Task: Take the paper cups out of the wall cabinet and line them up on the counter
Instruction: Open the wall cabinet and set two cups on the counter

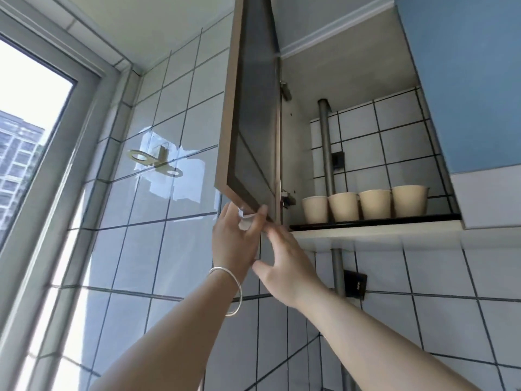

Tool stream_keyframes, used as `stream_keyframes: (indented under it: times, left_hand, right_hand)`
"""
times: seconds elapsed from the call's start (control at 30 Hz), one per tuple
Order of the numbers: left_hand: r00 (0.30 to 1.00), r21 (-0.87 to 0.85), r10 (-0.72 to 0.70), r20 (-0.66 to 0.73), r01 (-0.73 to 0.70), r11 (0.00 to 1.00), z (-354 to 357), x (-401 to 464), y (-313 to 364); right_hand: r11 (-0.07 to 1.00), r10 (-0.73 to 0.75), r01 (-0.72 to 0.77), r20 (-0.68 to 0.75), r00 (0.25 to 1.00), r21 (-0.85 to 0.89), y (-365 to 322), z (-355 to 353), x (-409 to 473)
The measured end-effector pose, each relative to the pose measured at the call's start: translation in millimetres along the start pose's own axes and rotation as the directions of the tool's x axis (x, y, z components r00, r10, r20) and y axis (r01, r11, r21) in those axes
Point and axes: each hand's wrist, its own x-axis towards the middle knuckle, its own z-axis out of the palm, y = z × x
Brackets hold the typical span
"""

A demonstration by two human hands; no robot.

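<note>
Left hand: the left hand [235, 238] is up at the bottom corner of the cabinet door [252, 108]. Its fingers curl around the door's edge and hold it, with a small white scrap pressed under the fingertips. A silver bangle [235, 292] sits on that wrist.
Right hand: the right hand [287, 263] is just beside the left one, under the door's corner. Its fingers are spread and it holds nothing.
Door: it is swung out and open, so the inside of the wall cabinet [352, 80] shows.
Cups: four paper cups [365, 204] stand upright in a row on the cabinet shelf [375, 218], close together, near the front edge.
Cups and hands: the cups are up and to the right of both hands, not touching them. The right hand is the nearer one.
How they will handle: I think the cups are very light and thin. They could squash or tip over easily.
Where to hold: take one cup gently around its side, near the middle.
Counter: it is out of sight, so I cannot tell where the row will go.
</note>
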Motion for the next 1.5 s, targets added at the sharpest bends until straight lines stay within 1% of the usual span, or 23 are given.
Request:
stream_keyframes:
  times: [0.07,0.13,0.2,0.33,0.53,0.63,0.73,0.83,0.9,0.97,1.03,1.1,1.13,1.2,1.23,1.3,1.4,1.5]
  left_hand:
    - [0.999,0.044,-0.006,-0.034,0.007,0.999,-4.7,0.4,-3.7]
    - [0.998,0.135,0.021,-0.056,-0.013,0.991,-10.1,2.6,-8.8]
    - [0.997,0.202,0.017,-0.07,-0.003,0.979,-15.6,6.2,-15.6]
    - [0.995,0.193,-0.026,-0.098,0.044,0.98,-25.7,12.5,-27.7]
    - [0.998,0.247,-0.006,-0.063,0.021,0.969,-33.7,17.6,-30.7]
    - [0.998,0.195,-0.03,-0.055,0.04,0.98,-34.6,16.4,-31.1]
    - [0.997,0.132,-0.07,-0.028,0.073,0.989,-35.4,13.5,-32.9]
    - [0.997,0.133,-0.083,-0.01,0.083,0.988,-36.4,8.6,-34.8]
    - [0.996,0.127,-0.091,-0.022,0.093,0.988,-35.2,4.3,-34.5]
    - [0.992,0.118,-0.101,-0.072,0.109,0.987,-31.7,-2.6,-31.7]
    - [0.978,0.099,-0.133,-0.16,0.15,0.984,-25.4,-11.3,-26.0]
    - [0.938,-0.022,-0.251,-0.239,0.253,0.967,-15.6,-22.8,-18.7]
    - [0.916,-0.107,-0.315,-0.248,0.298,0.949,-9.9,-29.3,-14.5]
    - [0.894,-0.264,-0.388,-0.224,0.328,0.907,3.7,-42.7,-4.9]
    - [0.895,-0.311,-0.4,-0.197,0.33,0.891,11.8,-48.4,-0.3]
    - [0.915,-0.336,-0.385,-0.118,0.328,0.883,30.4,-55.5,5.7]
    - [0.938,-0.269,-0.342,0.063,0.346,0.899,59.3,-57.2,11.8]
    - [0.92,-0.144,-0.308,0.242,0.348,0.927,87.1,-50.4,9.7]
  right_hand:
    - [0.999,-0.025,0.024,-0.033,0.999,-0.025,-1.9,4.8,2.7]
    - [0.998,-0.055,0.053,-0.069,0.996,-0.025,-2.1,10.5,5.8]
    - [0.998,-0.066,0.065,-0.08,0.995,-0.02,-3.2,17.1,9.0]
    - [0.993,-0.1,0.095,-0.077,0.992,-0.072,-8.7,31.3,17.3]
    - [0.993,-0.101,0.095,-0.085,0.991,-0.077,-12.3,42.8,25.6]
    - [0.993,-0.11,0.106,-0.077,0.991,-0.054,-10.9,45.8,25.5]
    - [0.994,-0.087,0.082,-0.064,0.994,-0.07,-11.0,48.1,26.2]
    - [0.992,-0.071,0.066,-0.045,0.996,-0.109,-12.8,44.8,26.4]
    - [0.991,-0.066,0.063,-0.021,0.998,-0.118,-13.7,39.9,26.2]
    - [0.993,-0.059,0.06,0.007,0.998,-0.104,-14.4,35.7,25.1]
    - [0.995,-0.05,0.051,0.004,0.999,-0.084,-13.2,31.5,22.2]
    - [0.998,-0.023,0.021,-0.038,0.999,-0.059,-8.5,25.2,16.4]
    - [0.999,-0.004,0.001,-0.066,0.998,-0.052,-4.7,21.2,12.9]
    - [0.998,0.042,-0.048,-0.134,0.99,-0.044,5.6,11.5,6.2]
    - [0.996,0.072,-0.08,-0.179,0.981,-0.038,11.7,5.8,3.4]
    - [0.986,0.157,-0.167,-0.272,0.95,-0.017,25.4,-6.5,0.8]
    - [0.957,0.28,-0.288,-0.342,0.897,0.029,46.9,-29.0,1.0]
    - [0.924,0.333,-0.378,-0.362,0.871,-0.06,70.5,-55.8,4.3]
